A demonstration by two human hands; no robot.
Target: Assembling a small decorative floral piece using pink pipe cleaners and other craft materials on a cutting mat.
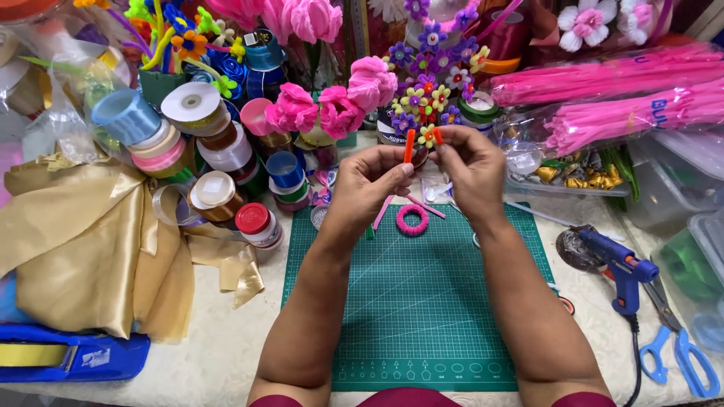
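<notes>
My left hand (369, 181) and my right hand (471, 162) are raised together above the far edge of a green cutting mat (415, 316). Between them they pinch a short orange pipe cleaner (409, 145), bent so both ends stick up. The left fingers hold one end and the right fingers hold the other end near a small stub. A pink fuzzy ring (412, 219) lies on the mat just below the hands, with loose pink pipe cleaner pieces (426, 205) beside it.
Ribbon spools (197, 143) crowd the left, with gold satin cloth (83, 249) in front. Pink pipe-cleaner flowers (339, 102) and small flower bunches stand behind. At right lie bagged pink pipe cleaners (611, 98), a blue glue gun (618, 264), blue scissors (682, 350) and plastic boxes.
</notes>
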